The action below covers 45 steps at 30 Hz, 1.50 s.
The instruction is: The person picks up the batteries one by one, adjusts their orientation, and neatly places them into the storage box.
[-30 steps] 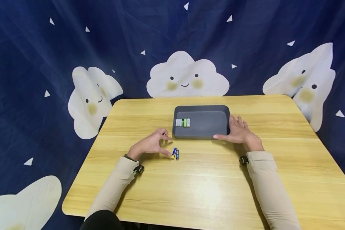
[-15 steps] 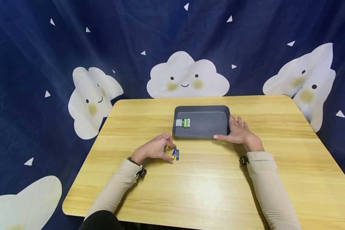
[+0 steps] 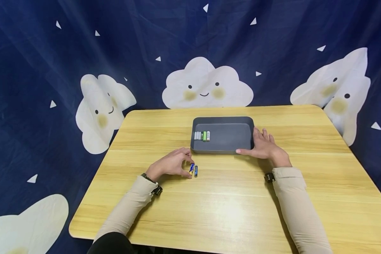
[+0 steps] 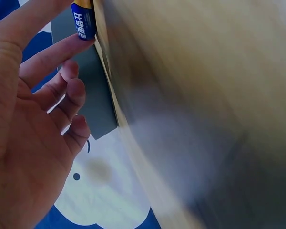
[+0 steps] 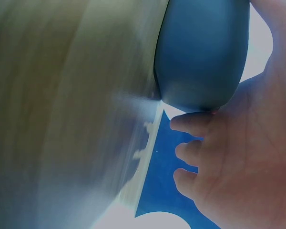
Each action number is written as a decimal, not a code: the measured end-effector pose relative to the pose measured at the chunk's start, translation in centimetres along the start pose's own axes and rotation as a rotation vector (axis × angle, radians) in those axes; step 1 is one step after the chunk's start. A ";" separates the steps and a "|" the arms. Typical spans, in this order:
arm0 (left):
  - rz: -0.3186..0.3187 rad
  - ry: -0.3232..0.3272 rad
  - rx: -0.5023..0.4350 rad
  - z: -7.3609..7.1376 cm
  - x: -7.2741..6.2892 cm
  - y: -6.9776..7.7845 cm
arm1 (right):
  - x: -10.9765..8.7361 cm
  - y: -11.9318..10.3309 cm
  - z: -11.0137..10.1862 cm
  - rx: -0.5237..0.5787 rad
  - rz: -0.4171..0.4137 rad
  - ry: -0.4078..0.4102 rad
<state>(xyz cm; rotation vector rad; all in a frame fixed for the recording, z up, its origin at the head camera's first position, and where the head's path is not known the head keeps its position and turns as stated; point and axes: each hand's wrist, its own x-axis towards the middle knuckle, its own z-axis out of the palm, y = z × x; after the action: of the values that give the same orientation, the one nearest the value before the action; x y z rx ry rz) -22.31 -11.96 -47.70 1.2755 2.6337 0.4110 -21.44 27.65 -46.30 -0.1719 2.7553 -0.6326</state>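
A blue and yellow battery (image 3: 192, 169) is at the fingertips of my left hand (image 3: 171, 163). In the left wrist view, this battery (image 4: 86, 21) is pinched between the thumb and index finger, with the other fingers loosely bent. Just to its right, a second, thinner blue and dark battery (image 3: 196, 171) lies on the table. My right hand (image 3: 265, 146) rests spread around the right front corner of the dark grey tray (image 3: 231, 135), thumb along the front wall and fingers at the right side. The right wrist view shows an index finger touching the tray wall (image 5: 202, 52).
Inside the tray, several batteries (image 3: 201, 136), grey, green and white, stand in a row by the left wall. The wooden table (image 3: 228, 204) reaches back to a dark blue curtain (image 3: 139, 42) with white clouds.
My left hand has moved slightly toward me and right, and its thumb and index finger have closed on the blue and yellow battery. The right hand and tray have stayed put.
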 end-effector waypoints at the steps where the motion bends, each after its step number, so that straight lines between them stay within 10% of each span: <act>1: 0.002 0.002 0.002 0.0 0.0 0.0 | 0.0 0.0 0.0 0.000 -0.001 0.001; 28: -0.070 0.149 -0.315 -1.2 -0.2 -2.3 | 0.0 0.0 0.0 0.001 0.008 -0.006; 45: -0.067 0.306 -0.499 -2.0 2.0 -3.9 | 0.0 0.0 0.0 -0.020 -0.001 0.004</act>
<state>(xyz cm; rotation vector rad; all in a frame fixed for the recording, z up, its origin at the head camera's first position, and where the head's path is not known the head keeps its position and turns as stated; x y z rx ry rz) -26.97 -13.02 -47.11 1.0199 2.5439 1.2444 -21.46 27.61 -46.29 -0.1774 2.7661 -0.6059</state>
